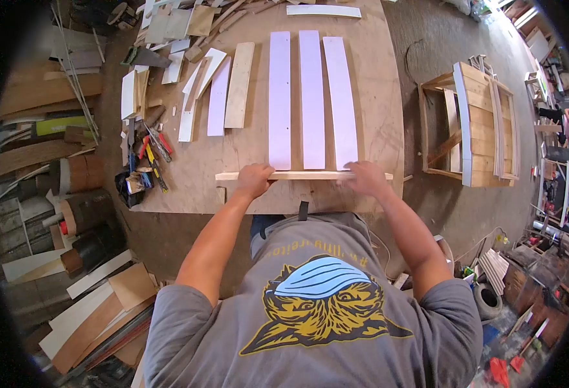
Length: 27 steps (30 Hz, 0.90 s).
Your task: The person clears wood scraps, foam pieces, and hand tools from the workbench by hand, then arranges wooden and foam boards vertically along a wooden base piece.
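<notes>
A long, narrow wooden strip (pixel 307 176) lies crosswise along the near side of the worktable, close to my body. My left hand (pixel 256 181) is closed around the strip left of its middle, fingers curled over its far edge. Toward the other end, my right hand (pixel 366 180) grips the same strip, its fingertips slightly blurred. Just beyond it, three pale lilac boards point away from me: a left board (pixel 280 100), a middle board (pixel 311 100) and a right board (pixel 340 103). Their near ends lie close to the strip; whether they touch it I cannot tell.
Left on the worktable (pixel 378 84) are a bare wood board (pixel 239 84), a shorter lilac board (pixel 218 97), hand tools (pixel 155 158) and offcuts (pixel 181 22). A white board (pixel 323 11) lies at the far edge. A wooden frame (pixel 485 123) stands on the floor to the right.
</notes>
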Available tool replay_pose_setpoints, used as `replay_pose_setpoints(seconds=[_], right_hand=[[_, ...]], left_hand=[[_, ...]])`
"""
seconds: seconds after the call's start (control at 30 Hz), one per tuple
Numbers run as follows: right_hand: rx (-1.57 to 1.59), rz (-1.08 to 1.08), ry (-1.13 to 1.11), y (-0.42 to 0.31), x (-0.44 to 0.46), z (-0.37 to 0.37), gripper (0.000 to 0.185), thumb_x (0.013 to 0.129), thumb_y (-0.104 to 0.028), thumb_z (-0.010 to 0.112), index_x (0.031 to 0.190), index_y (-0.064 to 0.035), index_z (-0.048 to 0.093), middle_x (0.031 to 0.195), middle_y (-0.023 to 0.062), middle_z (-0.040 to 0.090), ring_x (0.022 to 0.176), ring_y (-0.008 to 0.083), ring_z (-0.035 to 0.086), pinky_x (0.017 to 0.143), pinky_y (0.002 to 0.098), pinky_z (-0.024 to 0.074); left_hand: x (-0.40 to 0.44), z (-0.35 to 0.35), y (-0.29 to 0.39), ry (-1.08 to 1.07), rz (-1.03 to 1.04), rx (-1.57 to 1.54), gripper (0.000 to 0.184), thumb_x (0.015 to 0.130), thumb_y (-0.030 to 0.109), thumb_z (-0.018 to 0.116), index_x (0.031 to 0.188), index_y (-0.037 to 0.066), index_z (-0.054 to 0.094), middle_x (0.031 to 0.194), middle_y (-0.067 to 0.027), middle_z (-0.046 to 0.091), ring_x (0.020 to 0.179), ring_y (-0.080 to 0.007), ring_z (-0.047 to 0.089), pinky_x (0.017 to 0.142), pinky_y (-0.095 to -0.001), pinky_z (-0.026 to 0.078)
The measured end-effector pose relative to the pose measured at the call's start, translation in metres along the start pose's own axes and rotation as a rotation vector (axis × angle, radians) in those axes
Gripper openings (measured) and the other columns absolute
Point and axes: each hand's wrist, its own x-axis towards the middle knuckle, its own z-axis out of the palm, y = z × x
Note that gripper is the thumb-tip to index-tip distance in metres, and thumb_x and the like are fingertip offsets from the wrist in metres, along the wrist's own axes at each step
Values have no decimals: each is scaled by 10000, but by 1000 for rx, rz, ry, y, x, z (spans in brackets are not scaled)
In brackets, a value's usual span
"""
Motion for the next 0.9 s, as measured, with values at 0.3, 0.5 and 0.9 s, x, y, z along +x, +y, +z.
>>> replay_pose_setpoints(seconds=[0.3,0.5,0.9], right_hand=[[56,438,88,-7,72,-7,982,849,-444,797,1598,-37,308,1164,287,713,1079,439,708,886,551,571],[128,477,-37,-25,86,-16,1113,865,-456,771,1694,-132,105,1172,295,689,1062,461,696,907,581,564],[91,532,-26,-29,88,3,1091,895,-415,766,1694,-111,89,1299,355,587,1170,484,643,958,586,543]], left_hand=[[-3,12,-5,-58,-23,61,239,827,295,817,1005,164,725,970,-54,714,925,-299,705,745,-457,585],[-1,4,-1,-80,-16,57,182,834,251,796,954,149,704,929,-52,694,903,-285,698,742,-442,586],[0,3,-4,-70,13,28,173,836,263,794,929,153,698,920,-45,695,890,-282,695,720,-444,586]])
